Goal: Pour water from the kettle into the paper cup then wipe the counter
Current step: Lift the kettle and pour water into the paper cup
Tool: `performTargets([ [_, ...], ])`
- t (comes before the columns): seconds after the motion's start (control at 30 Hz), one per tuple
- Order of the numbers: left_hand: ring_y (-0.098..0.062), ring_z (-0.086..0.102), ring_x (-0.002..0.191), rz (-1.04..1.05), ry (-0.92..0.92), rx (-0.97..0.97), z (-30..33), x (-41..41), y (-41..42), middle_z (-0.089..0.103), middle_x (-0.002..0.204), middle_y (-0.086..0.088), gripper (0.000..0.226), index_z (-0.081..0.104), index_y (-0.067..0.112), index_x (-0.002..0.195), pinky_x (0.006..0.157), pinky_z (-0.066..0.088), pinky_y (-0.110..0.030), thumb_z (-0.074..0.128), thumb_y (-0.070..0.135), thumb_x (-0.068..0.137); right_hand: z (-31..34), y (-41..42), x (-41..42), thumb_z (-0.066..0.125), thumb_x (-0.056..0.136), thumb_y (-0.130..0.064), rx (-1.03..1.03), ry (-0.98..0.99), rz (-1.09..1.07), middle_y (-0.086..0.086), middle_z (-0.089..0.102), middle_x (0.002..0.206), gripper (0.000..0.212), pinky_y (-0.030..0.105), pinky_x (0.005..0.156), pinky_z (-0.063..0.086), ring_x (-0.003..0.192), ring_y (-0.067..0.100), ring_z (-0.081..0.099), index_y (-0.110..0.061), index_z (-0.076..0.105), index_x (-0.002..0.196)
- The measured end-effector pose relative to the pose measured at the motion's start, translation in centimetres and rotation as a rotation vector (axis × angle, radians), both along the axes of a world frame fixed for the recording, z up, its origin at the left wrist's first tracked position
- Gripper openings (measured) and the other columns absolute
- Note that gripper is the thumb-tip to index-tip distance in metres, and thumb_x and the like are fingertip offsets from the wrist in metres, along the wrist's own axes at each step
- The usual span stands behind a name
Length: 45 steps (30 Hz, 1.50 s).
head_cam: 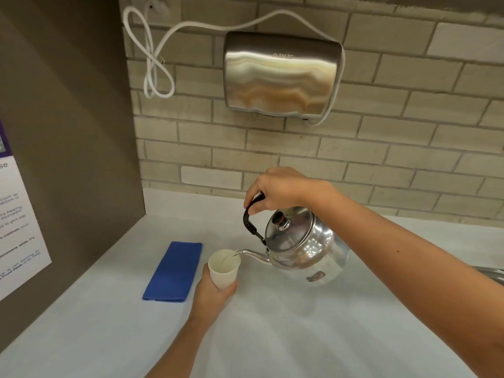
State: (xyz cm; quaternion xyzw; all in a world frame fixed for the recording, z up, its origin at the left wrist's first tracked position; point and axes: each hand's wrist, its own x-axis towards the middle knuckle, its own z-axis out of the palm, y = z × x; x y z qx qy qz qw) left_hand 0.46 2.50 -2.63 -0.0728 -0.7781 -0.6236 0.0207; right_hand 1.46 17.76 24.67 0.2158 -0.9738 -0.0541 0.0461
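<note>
1. The kettle is rounded polished metal, mirror-bright, with a domed lid, a dark knob ringed in red, and a slim curved spout. It is held tilted toward the left, clear of the counter.
2. The right hand is wrapped in a closed grip around the kettle's black arched handle, reaching in from the right.
3. The paper cup is a small, plain white tapered cup with a rolled rim. It is held just left of the kettle, tipped slightly, with the spout tip at its rim.
4. A thin stream of water runs from the spout into the cup; a little water lies in its bottom.
5. The left hand cups the lower part of the paper cup from beneath, fingers and thumb curled round it.
6. A blue cloth, folded into a long flat rectangle, lies on the smooth, matte white counter, left of the cup.
7. On the far wall of pale brick-shaped tiles hangs a brushed-steel hand dryer with a looped white cord.
8. A printed notice is stuck on the brown left wall.
</note>
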Motion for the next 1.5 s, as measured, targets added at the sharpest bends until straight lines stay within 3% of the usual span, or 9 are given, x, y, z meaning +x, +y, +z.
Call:
performTargets([
  [0.23, -0.025, 0.057, 0.108, 0.0, 0.012, 0.002, -0.2, -0.2, 0.0, 0.058, 0.119, -0.006, 0.076, 0.039, 0.018, 0.131, 0.096, 0.049, -0.044, 0.081, 0.019, 0.067, 0.6, -0.2, 0.4, 0.064, 0.08, -0.048, 0.013, -0.003, -0.008, -0.024, 0.047, 0.062, 0.021, 0.023, 0.051, 0.028, 0.06, -0.001, 0.043, -0.038, 0.068, 0.098],
  [0.43, -0.019, 0.057, 0.1, 0.019, 0.007, -0.013, -0.3, -0.4, 0.1, 0.057, 0.112, 0.0, 0.076, 0.04, 0.019, 0.129, 0.086, 0.046, -0.03, 0.082, 0.02, 0.065, 1.1, -0.5, 0.5, 0.065, 0.079, -0.047, 0.012, 0.0, -0.009, -0.014, 0.057, 0.071, 0.02, 0.023, 0.053, 0.033, 0.069, 0.01, 0.05, -0.037, 0.068, 0.097],
  [0.67, -0.023, 0.058, 0.104, 0.028, 0.032, -0.011, -0.5, -0.5, 0.0, 0.059, 0.114, -0.003, 0.075, 0.043, 0.016, 0.128, 0.091, 0.048, -0.035, 0.082, 0.018, 0.064, 1.4, -0.7, 0.5, 0.065, 0.079, -0.046, 0.029, -0.003, -0.011, -0.022, 0.049, 0.062, 0.022, 0.024, 0.053, 0.034, 0.061, 0.004, 0.046, -0.035, 0.069, 0.098],
  [1.0, -0.018, 0.056, 0.095, 0.049, 0.025, -0.01, -0.8, -0.7, 0.1, 0.056, 0.105, 0.004, 0.075, 0.042, 0.019, 0.127, 0.082, 0.043, -0.027, 0.082, 0.02, 0.064, 1.3, -0.9, 0.8, 0.065, 0.08, -0.046, 0.036, -0.006, -0.003, -0.015, 0.055, 0.07, 0.022, 0.025, 0.053, 0.035, 0.07, 0.011, 0.051, -0.035, 0.069, 0.098],
  [1.5, -0.025, 0.055, 0.108, 0.057, 0.044, -0.04, -1.0, -0.9, 0.2, 0.057, 0.121, -0.007, 0.08, 0.039, 0.014, 0.131, 0.09, 0.045, -0.032, 0.082, 0.022, 0.065, 1.7, -1.0, 0.9, 0.064, 0.081, -0.044, 0.063, -0.001, -0.003, -0.022, 0.048, 0.064, 0.021, 0.023, 0.052, 0.032, 0.064, 0.006, 0.047, -0.033, 0.069, 0.099],
])
